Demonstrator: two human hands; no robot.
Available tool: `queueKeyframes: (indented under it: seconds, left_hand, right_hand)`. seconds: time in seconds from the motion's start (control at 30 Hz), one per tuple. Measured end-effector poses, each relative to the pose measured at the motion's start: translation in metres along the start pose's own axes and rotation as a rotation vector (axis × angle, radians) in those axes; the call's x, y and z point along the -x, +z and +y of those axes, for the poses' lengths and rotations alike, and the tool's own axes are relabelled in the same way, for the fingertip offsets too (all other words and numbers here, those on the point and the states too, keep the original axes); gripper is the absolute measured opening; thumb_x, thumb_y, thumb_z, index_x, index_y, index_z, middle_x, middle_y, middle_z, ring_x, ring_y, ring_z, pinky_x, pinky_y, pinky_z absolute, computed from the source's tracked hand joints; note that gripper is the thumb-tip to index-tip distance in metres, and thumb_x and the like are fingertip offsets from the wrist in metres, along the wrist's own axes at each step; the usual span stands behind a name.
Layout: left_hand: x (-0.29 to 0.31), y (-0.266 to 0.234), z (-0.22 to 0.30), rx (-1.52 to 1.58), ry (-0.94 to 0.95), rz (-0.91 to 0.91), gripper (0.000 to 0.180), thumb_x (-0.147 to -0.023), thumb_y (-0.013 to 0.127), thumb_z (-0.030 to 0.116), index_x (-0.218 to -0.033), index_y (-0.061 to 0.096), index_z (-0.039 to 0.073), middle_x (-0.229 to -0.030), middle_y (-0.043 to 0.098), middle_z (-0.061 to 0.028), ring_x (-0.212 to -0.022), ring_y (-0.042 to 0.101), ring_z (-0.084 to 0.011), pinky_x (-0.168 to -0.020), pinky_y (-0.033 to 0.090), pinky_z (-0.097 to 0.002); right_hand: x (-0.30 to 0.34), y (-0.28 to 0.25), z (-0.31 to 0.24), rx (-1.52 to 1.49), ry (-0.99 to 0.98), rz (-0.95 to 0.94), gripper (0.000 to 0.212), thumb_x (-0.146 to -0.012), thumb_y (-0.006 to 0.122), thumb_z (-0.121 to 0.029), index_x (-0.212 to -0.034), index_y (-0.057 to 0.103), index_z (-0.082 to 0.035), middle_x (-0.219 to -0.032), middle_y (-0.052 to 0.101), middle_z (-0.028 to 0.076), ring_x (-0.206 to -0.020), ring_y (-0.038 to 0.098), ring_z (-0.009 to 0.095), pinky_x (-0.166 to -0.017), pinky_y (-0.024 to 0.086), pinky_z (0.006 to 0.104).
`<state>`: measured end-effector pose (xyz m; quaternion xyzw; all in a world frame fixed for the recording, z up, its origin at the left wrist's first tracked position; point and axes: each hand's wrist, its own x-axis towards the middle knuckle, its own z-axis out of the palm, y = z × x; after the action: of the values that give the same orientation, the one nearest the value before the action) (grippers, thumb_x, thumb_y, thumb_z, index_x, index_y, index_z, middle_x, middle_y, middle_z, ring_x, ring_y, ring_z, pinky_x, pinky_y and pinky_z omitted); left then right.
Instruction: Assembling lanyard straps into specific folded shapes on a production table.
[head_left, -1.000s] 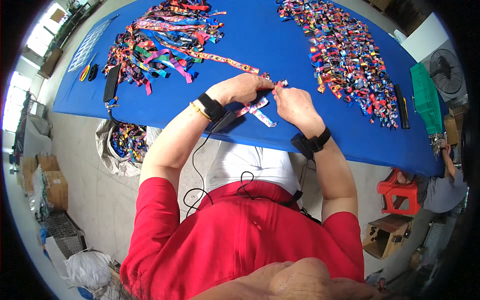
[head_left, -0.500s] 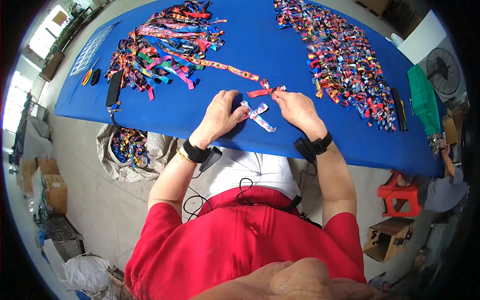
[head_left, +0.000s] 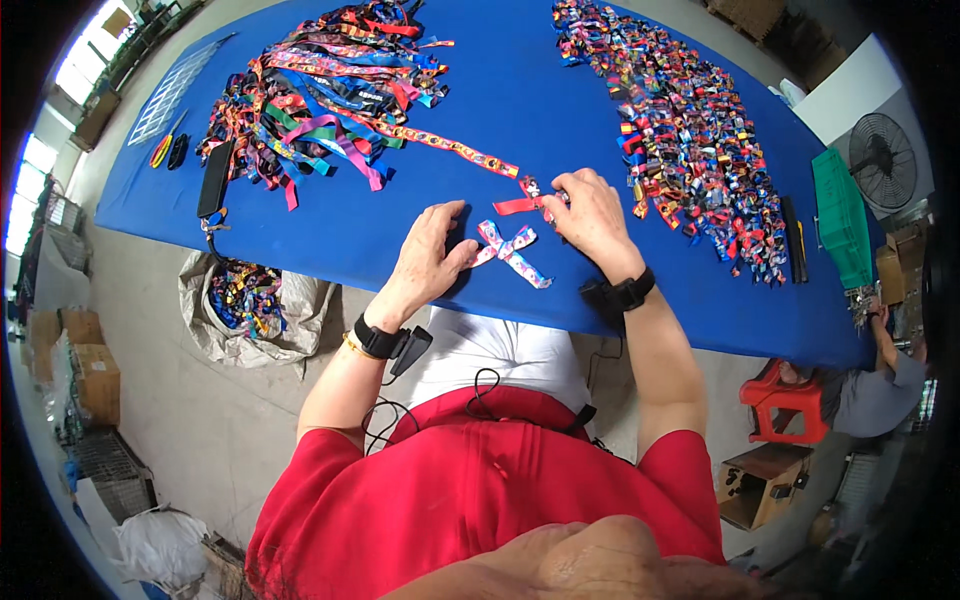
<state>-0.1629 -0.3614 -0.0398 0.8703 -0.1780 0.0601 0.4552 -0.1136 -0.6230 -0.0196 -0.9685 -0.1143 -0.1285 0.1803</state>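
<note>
A pale ribbon strip with a pink and blue print (head_left: pixel 508 256) lies crossed over itself on the blue table, near its front edge. My left hand (head_left: pixel 430 252) rests just left of it, fingers stretched and thumb apart, the thumb tip close to the ribbon's left end. Whether they touch I cannot tell. My right hand (head_left: pixel 594 220) is closed, fingers curled over the right part of a crossed red ribbon (head_left: pixel 517 206) with a dark print. Its fingers hide some of that ribbon. Beyond, a long red and yellow patterned ribbon (head_left: pixel 455 148) reaches out from a heap.
A heap of loose ribbons (head_left: pixel 330 80) lies back left, beside a black phone (head_left: pixel 215 180) and yellow-handled scissors (head_left: pixel 161 152). Folded ribbon pieces (head_left: pixel 690 130) cover the right side. Green crate (head_left: pixel 842 220), red stool (head_left: pixel 785 405) and a co-worker's arm (head_left: pixel 884 340) are at far right.
My left hand has drawn back from the pale ribbon, its thumb no longer over it. My right hand's fingers have curled further over the red ribbon. The view has shifted slightly.
</note>
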Motion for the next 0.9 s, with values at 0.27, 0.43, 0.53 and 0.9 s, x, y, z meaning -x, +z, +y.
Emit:
queueKeyframes:
  seconds: [0.27, 0.43, 0.53, 0.9]
  left_hand:
    - [0.005, -0.005, 0.001, 0.029, 0.001, -0.008, 0.052, -0.087, 0.072, 0.013, -0.134, 0.052, 0.002, -0.122, 0.059, -0.0159, -0.109, 0.061, -0.0290, -0.094, 0.051, -0.0386]
    - [0.004, -0.006, -0.002, 0.079, -0.014, -0.016, 0.050, -0.088, 0.070, 0.010, -0.134, 0.053, 0.002, -0.120, 0.060, -0.0155, -0.106, 0.062, -0.0280, -0.092, 0.052, -0.0371]
    - [0.003, -0.006, -0.007, 0.094, -0.007, -0.012, 0.047, -0.089, 0.068, 0.008, -0.133, 0.054, 0.002, -0.119, 0.060, -0.0156, -0.106, 0.062, -0.0269, -0.091, 0.052, -0.0358]
    - [0.002, -0.008, -0.016, 0.176, -0.016, -0.040, 0.040, -0.094, 0.057, 0.000, -0.133, 0.055, 0.003, -0.119, 0.060, -0.0121, -0.109, 0.061, -0.0229, -0.095, 0.051, -0.0334]
  right_hand:
    - [-0.001, 0.005, -0.011, -0.038, 0.017, 0.000, 0.021, -0.082, 0.076, -0.020, -0.081, 0.063, -0.005, -0.094, 0.064, 0.011, -0.095, 0.061, 0.032, -0.083, 0.047, 0.0448]
    - [0.000, -0.001, -0.008, -0.098, 0.070, -0.024, 0.017, -0.085, 0.072, -0.021, -0.084, 0.062, -0.007, -0.090, 0.066, 0.014, -0.091, 0.064, 0.034, -0.081, 0.049, 0.0477]
    - [0.005, -0.022, -0.011, -0.277, 0.117, 0.044, 0.016, -0.090, 0.069, -0.018, -0.087, 0.060, -0.005, -0.079, 0.066, 0.014, -0.073, 0.067, 0.032, -0.065, 0.051, 0.0427]
    - [0.036, -0.071, -0.063, -0.887, 0.036, -0.251, 0.013, -0.092, 0.071, -0.013, -0.090, 0.062, -0.003, -0.077, 0.063, -0.002, -0.071, 0.055, 0.002, -0.061, 0.044, 0.0216]
